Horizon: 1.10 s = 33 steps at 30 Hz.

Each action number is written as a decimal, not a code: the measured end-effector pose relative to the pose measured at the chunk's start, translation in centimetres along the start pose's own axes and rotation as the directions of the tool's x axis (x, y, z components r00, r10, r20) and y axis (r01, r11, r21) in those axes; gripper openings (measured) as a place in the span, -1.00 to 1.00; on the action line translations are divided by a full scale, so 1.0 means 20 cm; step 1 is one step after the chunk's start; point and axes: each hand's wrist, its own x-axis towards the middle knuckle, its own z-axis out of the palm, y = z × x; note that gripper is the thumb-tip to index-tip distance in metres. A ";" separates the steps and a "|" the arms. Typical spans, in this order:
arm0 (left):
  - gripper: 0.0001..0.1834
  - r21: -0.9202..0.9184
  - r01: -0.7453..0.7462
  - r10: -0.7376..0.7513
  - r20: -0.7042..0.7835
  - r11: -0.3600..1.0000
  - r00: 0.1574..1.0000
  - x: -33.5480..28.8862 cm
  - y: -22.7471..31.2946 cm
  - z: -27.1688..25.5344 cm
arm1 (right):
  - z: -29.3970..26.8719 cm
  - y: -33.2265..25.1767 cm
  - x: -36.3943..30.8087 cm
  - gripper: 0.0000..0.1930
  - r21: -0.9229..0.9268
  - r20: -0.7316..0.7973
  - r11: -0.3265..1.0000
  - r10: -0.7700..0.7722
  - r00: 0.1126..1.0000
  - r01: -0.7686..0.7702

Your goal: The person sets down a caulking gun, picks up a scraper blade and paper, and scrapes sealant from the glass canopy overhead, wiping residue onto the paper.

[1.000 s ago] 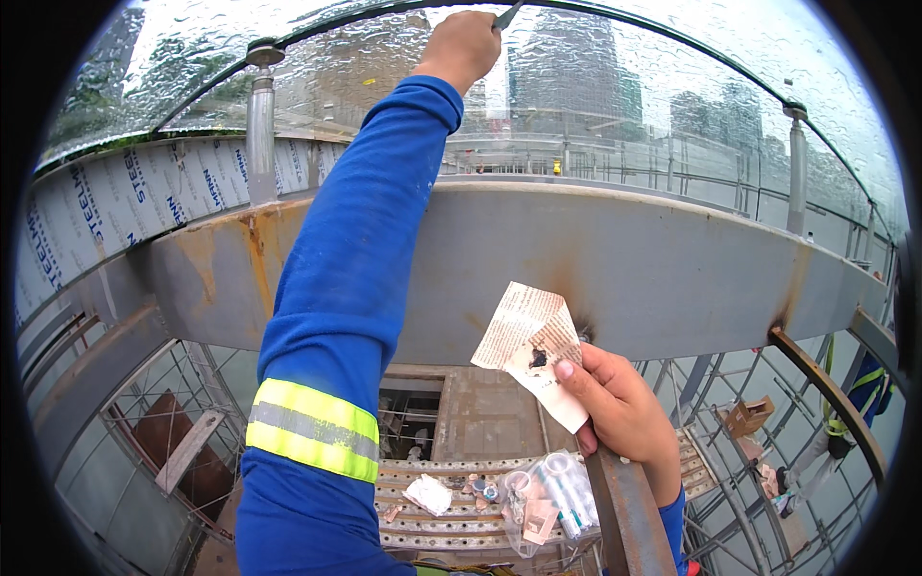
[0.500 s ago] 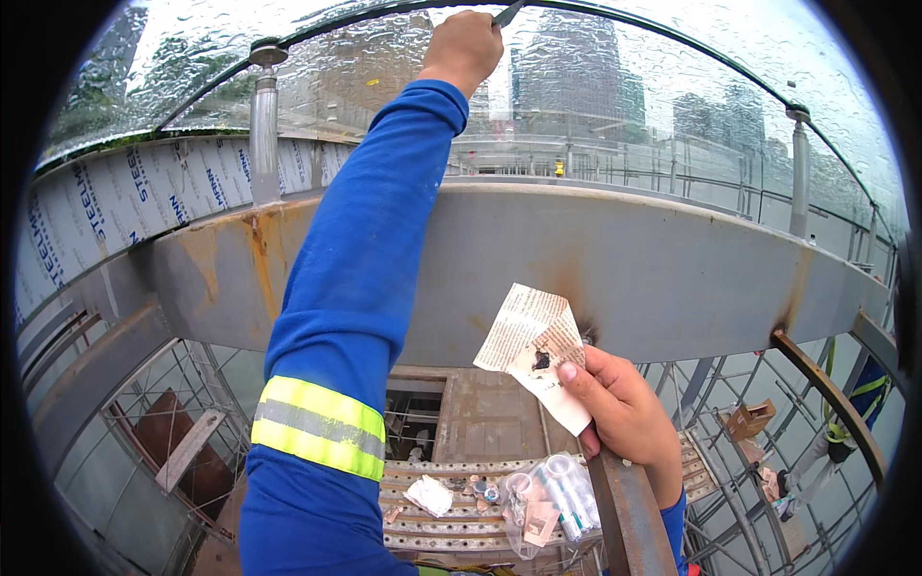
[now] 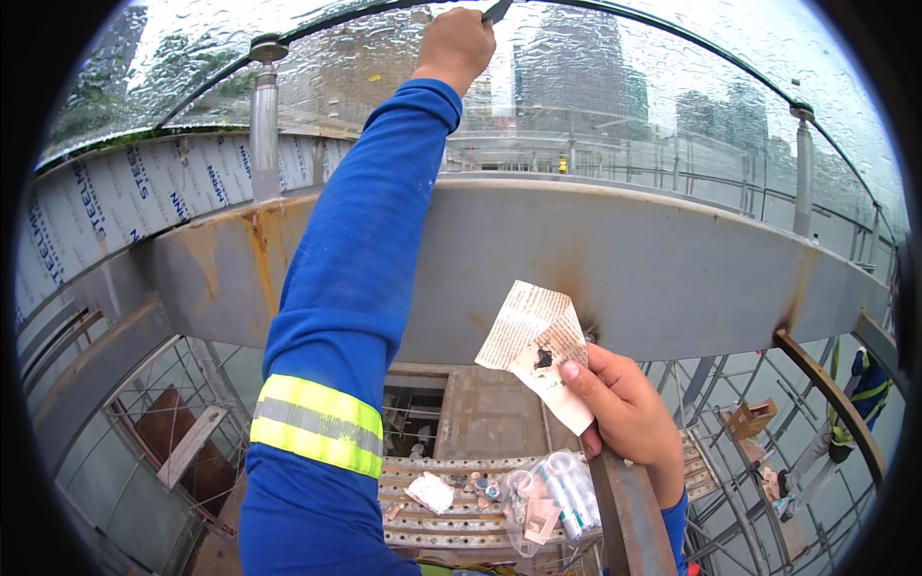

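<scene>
My left hand (image 3: 455, 48), at the end of a raised blue sleeve, is closed around a scraper with a flat dark blade (image 3: 498, 11). The blade lies at the black joint line (image 3: 663, 23) running across the wet glass overhead; its tip is cut off by the picture's edge. Lower right, my right hand (image 3: 629, 403) pinches a creased piece of printed paper (image 3: 523, 331) between thumb and fingers. A black sticky-looking smear (image 3: 545, 358) marks the paper. That hand's wrist is beside a rusty steel bar (image 3: 629, 514).
A grey steel beam (image 3: 663, 259) with rust streaks crosses in front, carrying metal posts (image 3: 265, 134). Below, a perforated scaffold plank (image 3: 432, 528) bears a clear bag of tubes (image 3: 567, 494) and crumpled white paper (image 3: 431, 492). At far right, a person in a harness (image 3: 869, 389) stands among scaffolding.
My left hand and the scraper have shifted slightly left and upward along the joint. My right hand with the paper is nearly still. The person at far right has moved slightly.
</scene>
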 end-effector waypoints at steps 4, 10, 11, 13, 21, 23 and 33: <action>-0.68 0.001 0.010 -0.010 -0.013 1.000 1.000 -0.01 -0.03 0.00 | 0.00 0.00 0.00 -0.71 0.005 0.006 1.000 -0.003 1.000 0.003; -0.68 0.018 0.001 -0.001 0.001 1.000 1.000 -0.01 -0.05 -0.01 | 0.00 0.01 0.00 -0.71 0.007 0.006 1.000 -0.003 1.000 0.003; -0.68 0.027 -0.007 0.007 -0.008 1.000 1.000 0.00 -0.06 -0.01 | 0.00 0.01 0.00 -0.71 0.007 0.008 1.000 -0.004 1.000 0.004; -0.68 0.036 -0.014 0.015 -0.019 0.999 1.000 0.00 -0.06 -0.02 | 0.00 0.00 0.00 -0.71 0.003 0.000 1.000 -0.006 1.000 0.006; -0.66 0.013 0.046 -0.046 -0.015 0.999 0.999 -0.02 -0.08 -0.03 | 0.00 0.00 -0.01 -0.70 -0.015 0.000 1.000 -0.019 1.000 0.019; -0.66 0.030 0.033 -0.032 -0.019 0.999 0.999 -0.01 -0.10 -0.03 | 0.00 0.00 -0.01 -0.69 -0.018 0.003 1.000 -0.022 1.000 0.022; -0.65 0.014 0.046 -0.045 -0.074 0.999 0.996 -0.04 -0.17 -0.04 | 0.00 0.01 0.00 -0.70 -0.022 -0.008 0.999 -0.030 1.000 0.030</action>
